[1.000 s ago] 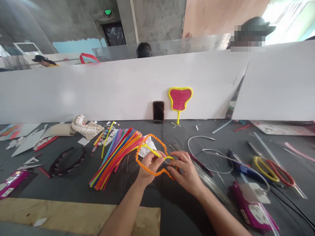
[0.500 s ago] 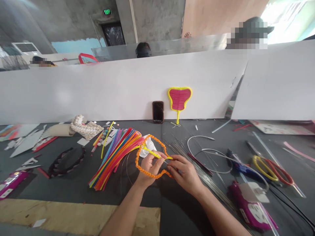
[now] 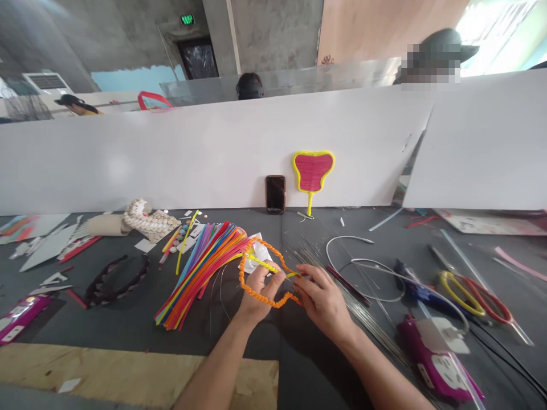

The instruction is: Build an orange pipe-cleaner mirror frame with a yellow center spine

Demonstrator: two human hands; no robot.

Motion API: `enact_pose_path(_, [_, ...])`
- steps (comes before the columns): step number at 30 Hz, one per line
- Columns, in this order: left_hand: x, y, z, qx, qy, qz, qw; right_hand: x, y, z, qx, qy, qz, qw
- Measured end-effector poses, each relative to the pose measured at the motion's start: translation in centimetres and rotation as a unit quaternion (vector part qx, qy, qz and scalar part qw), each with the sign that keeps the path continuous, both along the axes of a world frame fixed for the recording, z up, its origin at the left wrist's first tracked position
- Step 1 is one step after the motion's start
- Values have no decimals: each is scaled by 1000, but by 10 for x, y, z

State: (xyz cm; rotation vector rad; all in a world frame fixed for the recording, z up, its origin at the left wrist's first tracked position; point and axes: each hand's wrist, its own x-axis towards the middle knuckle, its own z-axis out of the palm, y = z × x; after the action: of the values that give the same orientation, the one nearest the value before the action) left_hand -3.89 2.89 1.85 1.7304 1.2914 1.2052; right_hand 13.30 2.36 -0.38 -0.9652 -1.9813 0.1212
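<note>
An orange twisted pipe-cleaner loop (image 3: 256, 294), shaped like a fan frame, is held over the dark table between my hands. A yellow pipe cleaner (image 3: 261, 262) crosses its inside, wound in a spiral on the left part. My left hand (image 3: 260, 287) pinches this yellow piece between thumb and fingers. Closed at the loop's right end, my right hand (image 3: 322, 296) has its fingertips on the yellow piece's free end, near a thin wire. Left of the loop lies a bundle of coloured pipe cleaners (image 3: 200, 273). A finished pink fan with a yellow rim (image 3: 314, 171) leans on the white board.
A phone (image 3: 275, 195) leans on the white board (image 3: 192, 154). Thin metal wires (image 3: 363, 319), scissors (image 3: 470, 293), blue-handled pliers (image 3: 421, 287) and a purple power strip (image 3: 440, 364) lie at right. A dark braided headband (image 3: 115, 279) lies at left. People are behind the board.
My right hand's fingers have shifted slightly on the yellow pipe cleaner's end, and the hand has turned a little. The loop has moved slightly right; my left hand keeps its pinch.
</note>
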Motion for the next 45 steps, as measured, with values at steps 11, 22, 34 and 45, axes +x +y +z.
enact_pose_path(11, [0,0,-5,-10,-15,0,1000,-1,-2,1,10,-8,-14,1000])
enact_pose_path(22, [4,4,-4,-113,-149,-22,982,3,3,1,-3,-17,-11,1000])
enact_pose_path(34, [6,5,-6,-177,-206,-41,962,3,0,9,33,-78,84,993])
enact_pose_path(45, [7,3,-8,-173,-148,-61,972,3,1,10,62,-88,94,990])
